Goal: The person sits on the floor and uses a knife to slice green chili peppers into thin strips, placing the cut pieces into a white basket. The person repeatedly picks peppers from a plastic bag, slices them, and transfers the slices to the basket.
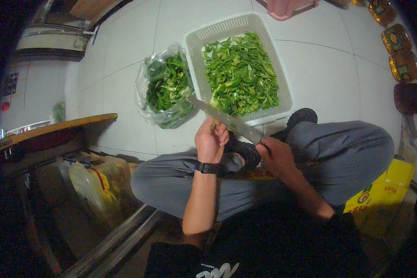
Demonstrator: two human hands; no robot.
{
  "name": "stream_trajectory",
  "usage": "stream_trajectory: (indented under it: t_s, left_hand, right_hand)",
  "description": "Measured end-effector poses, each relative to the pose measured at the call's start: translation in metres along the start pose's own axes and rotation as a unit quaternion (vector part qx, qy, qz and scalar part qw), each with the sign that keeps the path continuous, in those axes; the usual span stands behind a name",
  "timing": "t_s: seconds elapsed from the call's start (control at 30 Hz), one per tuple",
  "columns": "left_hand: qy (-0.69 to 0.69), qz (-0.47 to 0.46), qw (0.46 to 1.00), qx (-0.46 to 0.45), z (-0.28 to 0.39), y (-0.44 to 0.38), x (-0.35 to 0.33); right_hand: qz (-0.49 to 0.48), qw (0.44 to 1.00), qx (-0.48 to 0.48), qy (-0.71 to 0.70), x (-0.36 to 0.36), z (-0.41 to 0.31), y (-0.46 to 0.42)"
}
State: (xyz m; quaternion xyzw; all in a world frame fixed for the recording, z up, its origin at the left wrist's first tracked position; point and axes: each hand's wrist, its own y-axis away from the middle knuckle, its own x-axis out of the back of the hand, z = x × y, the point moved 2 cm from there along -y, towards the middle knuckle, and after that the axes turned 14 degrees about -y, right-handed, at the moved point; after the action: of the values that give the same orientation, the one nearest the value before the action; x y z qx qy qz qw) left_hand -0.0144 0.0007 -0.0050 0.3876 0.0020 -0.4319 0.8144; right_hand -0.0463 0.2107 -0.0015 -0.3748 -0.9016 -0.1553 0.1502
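My right hand [279,156] grips the dark handle of a broad kitchen knife [227,120]. Its metal blade slants up and left, over the near corner of a white plastic basket [285,83], with the tip near a plastic bag. Close below the blade, my left hand [212,137] is closed around a small green vegetable piece [213,124], mostly hidden by the fingers. Cut leafy greens [241,74] fill much of the basket. To its left, the clear plastic bag [141,92] stands open, holding more leafy greens [168,87].
My bent legs [340,153] frame the near side of the tiled floor [319,73]. A pink plastic stool [288,8] stands at the top. Several filled containers [403,66] line the right edge, above a yellow box [385,194]. A wooden-edged shelf [66,130] juts in from the left.
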Motion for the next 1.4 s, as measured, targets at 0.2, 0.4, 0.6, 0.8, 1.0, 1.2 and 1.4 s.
stream_trajectory:
  t_s: [0.2,0.4,0.6,0.8,1.0,1.2,1.4]
  left_hand:
    - [0.005,-0.031,0.999,0.031,-0.001,-0.001,0.002]
    - [0.048,-0.122,0.990,0.040,-0.001,0.004,-0.009]
    - [0.185,-0.184,0.963,0.063,-0.002,0.000,-0.002]
    - [0.194,-0.196,0.960,0.057,0.005,0.005,-0.007]
    - [0.198,-0.208,0.954,0.083,0.001,0.004,-0.007]
    - [0.175,-0.185,0.964,0.081,0.001,-0.003,-0.004]
    - [0.077,-0.089,0.992,0.052,0.001,-0.001,-0.006]
  right_hand:
    - [0.025,0.996,-0.058,-0.062,0.000,0.006,0.001]
    - [0.093,0.991,-0.022,-0.096,-0.014,0.008,-0.026]
    - [0.099,0.988,0.013,-0.119,-0.023,0.018,-0.024]
    - [0.095,0.990,-0.033,-0.101,-0.027,0.029,-0.006]
    - [0.122,0.981,-0.027,-0.149,-0.033,0.013,-0.116]
    - [0.140,0.973,-0.038,-0.181,-0.022,0.037,-0.120]
    - [0.162,0.966,-0.049,-0.197,-0.024,0.090,-0.059]
